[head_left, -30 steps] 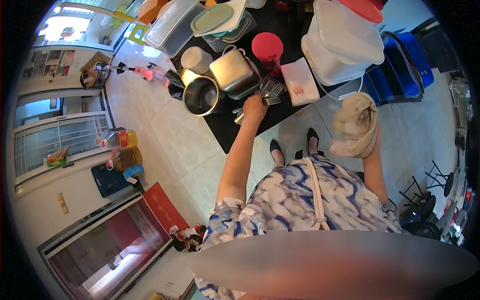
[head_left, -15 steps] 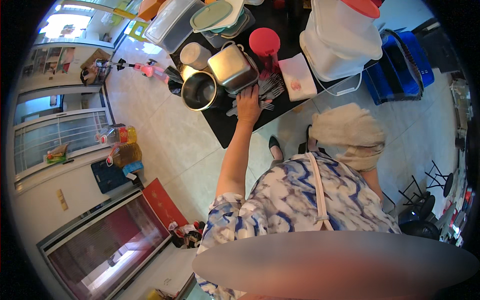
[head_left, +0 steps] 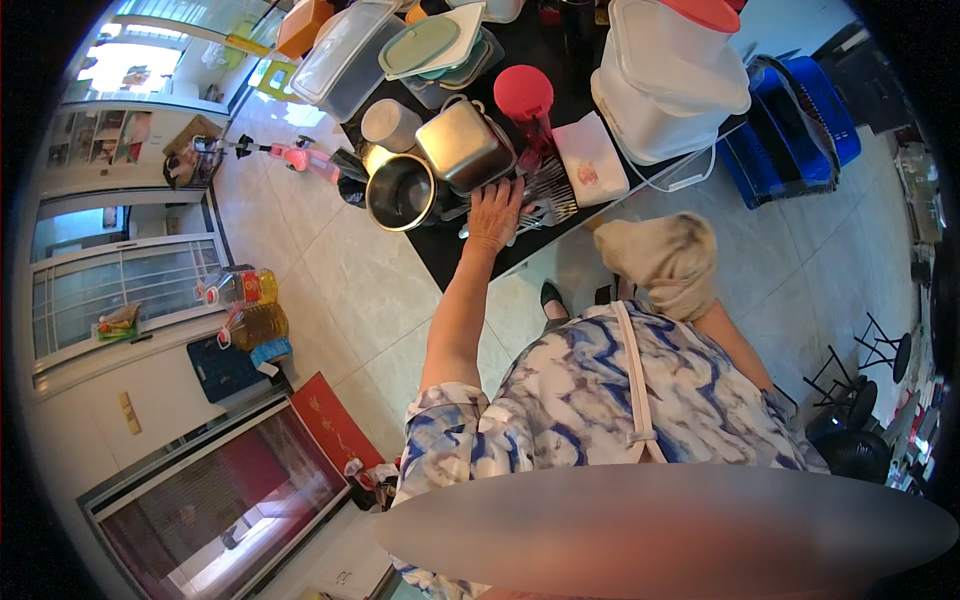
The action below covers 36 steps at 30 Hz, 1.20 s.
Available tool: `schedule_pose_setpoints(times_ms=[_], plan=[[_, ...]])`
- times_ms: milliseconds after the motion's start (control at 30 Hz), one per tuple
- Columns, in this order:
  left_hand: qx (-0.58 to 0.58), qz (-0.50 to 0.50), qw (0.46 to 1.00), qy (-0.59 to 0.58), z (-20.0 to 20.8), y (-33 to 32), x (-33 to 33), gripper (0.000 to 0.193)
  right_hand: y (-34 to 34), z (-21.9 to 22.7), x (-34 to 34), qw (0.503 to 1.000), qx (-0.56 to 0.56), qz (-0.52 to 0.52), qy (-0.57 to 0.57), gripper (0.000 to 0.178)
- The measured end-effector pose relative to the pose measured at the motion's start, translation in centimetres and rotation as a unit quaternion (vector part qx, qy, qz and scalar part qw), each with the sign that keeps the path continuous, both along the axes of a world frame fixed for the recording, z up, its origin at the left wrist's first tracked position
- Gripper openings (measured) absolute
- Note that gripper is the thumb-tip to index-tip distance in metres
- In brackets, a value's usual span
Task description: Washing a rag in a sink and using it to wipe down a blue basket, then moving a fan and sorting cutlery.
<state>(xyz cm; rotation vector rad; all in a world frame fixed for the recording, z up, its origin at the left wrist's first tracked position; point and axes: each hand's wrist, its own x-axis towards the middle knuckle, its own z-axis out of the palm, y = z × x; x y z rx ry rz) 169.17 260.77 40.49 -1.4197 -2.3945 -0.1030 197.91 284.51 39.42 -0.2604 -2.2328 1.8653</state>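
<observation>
My left hand (head_left: 494,214) rests on the near edge of the black table (head_left: 446,262), fingers stretched over loose metal cutlery beside an upturned square steel container (head_left: 466,147). Several forks (head_left: 550,190) lie just right of the fingers. A steel pot (head_left: 401,193) stands to the left of the hand. Below the table's edge, a beige cloth (head_left: 660,262) covers my right hand, whose fingers are hidden inside it. Right of the forks sits a white packet (head_left: 590,160); behind them is a red plastic cup (head_left: 524,95).
A white bucket-like container (head_left: 670,90) with a handle stands at the table's right, past it a blue crate (head_left: 790,130). Clear plastic boxes (head_left: 345,60) crowd the far left. Oil bottles (head_left: 250,325) and a black stool (head_left: 848,400) are on opposite sides.
The cloth and my right hand have moved left, toward the table. My left hand stays at the cutlery, its fingers shifted slightly, and the forks lie differently.
</observation>
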Motion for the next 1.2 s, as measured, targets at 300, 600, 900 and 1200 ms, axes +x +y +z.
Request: schedule_pose_setpoints(times_ms=[300,600,900,1200], plan=[[0.066,0.023,0.997,-0.035,0.0,0.8,0.5,0.042,-5.6,4.1,-10.6,0.934,0.325,0.123,0.082,0.051],[-0.019,0.009,0.991,-0.133,2.5,1.3,0.1,0.034,-6.6,1.0,-12.9,0.902,0.424,0.074,0.044,0.054],[0.044,0.011,0.985,-0.164,3.7,1.3,-0.3,0.023,-6.1,2.2,-14.3,0.899,0.427,0.1,0.01,0.042],[0.09,0.113,0.97,-0.198,4.4,2.4,2.3,0.026,-4.7,2.2,-13.7,0.869,0.48,0.119,-0.009,0.036]])
